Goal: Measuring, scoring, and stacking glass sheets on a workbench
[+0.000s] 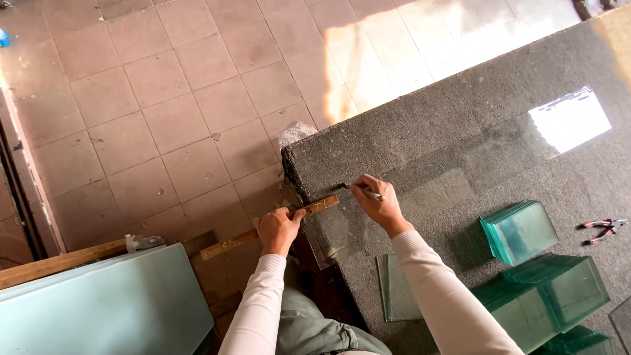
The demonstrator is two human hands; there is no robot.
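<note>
Head view — left hand (277,228) pressing ruler (269,228); right hand (379,204) gripping cutter (369,193)

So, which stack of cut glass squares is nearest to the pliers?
The upper, smaller stack of glass squares, just left of the red-handled pliers. The larger stacks lie lower, nearer the person.

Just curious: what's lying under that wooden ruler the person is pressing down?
Under the wooden ruler lies a clear glass sheet on the grey carpeted table. The left hand covers part of the ruler, hiding what lies beneath there.
</note>
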